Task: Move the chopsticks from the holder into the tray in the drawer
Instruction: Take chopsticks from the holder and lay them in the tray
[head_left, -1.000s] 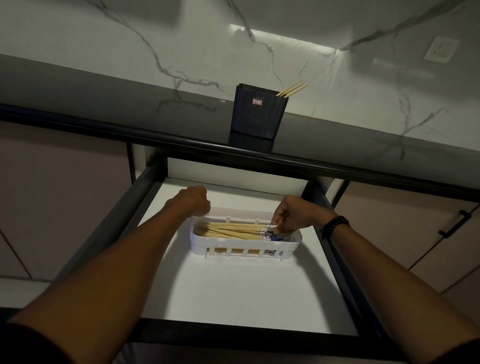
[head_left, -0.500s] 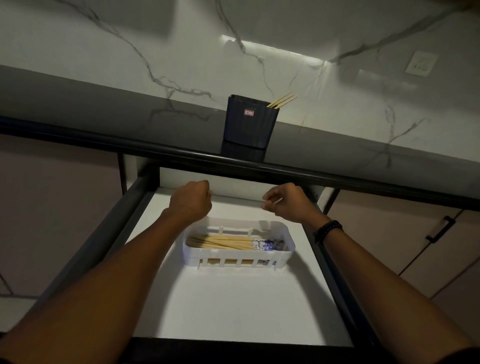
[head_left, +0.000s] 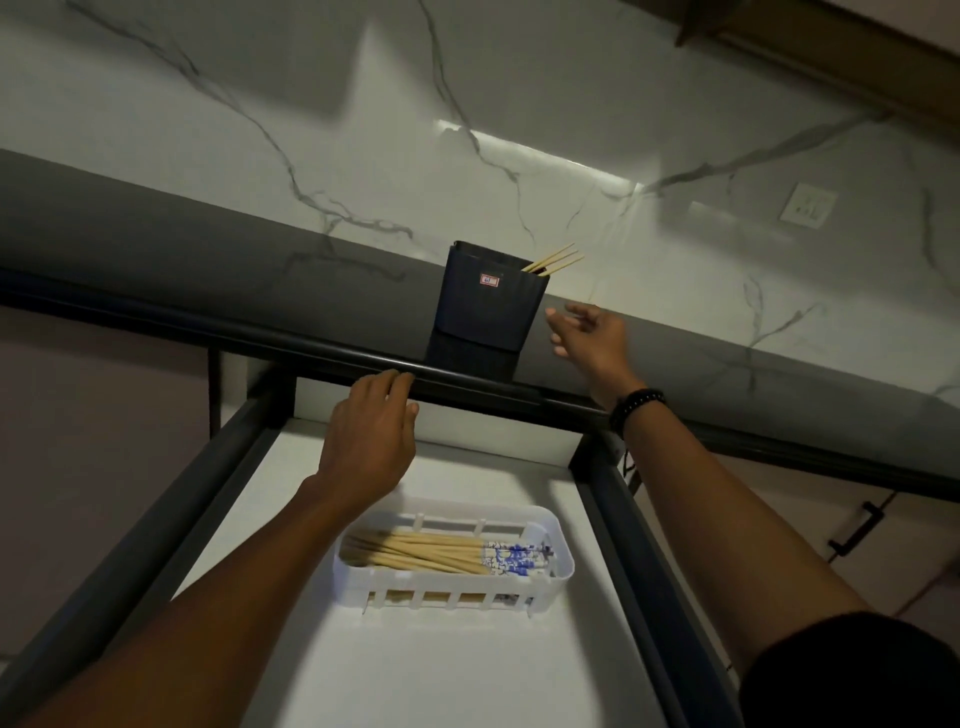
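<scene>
up on the counter (head_left: 156, 270), the holder (head_left: 491, 306) stands against the marble wall, and the last chopsticks (head_left: 553, 260) poke out of its right corner. their long axis leans up and to the right, tips toward the wall. the right hand (head_left: 589, 335) is the nearer one: it hangs just beside the holder's right side, below those tips, fingers spread loosely and holding nothing. the left hand (head_left: 374, 431) is also empty, fingers half curled, its fingertips at the counter's dark front edge, left of the holder and lower. so the reach seems to call for the right hand to go up and slightly left to the sticks. down in the open drawer (head_left: 363, 649), the white tray (head_left: 452, 587) already holds a bundle lying flat, long axis left to right, blue patterned ends to the right.
</scene>
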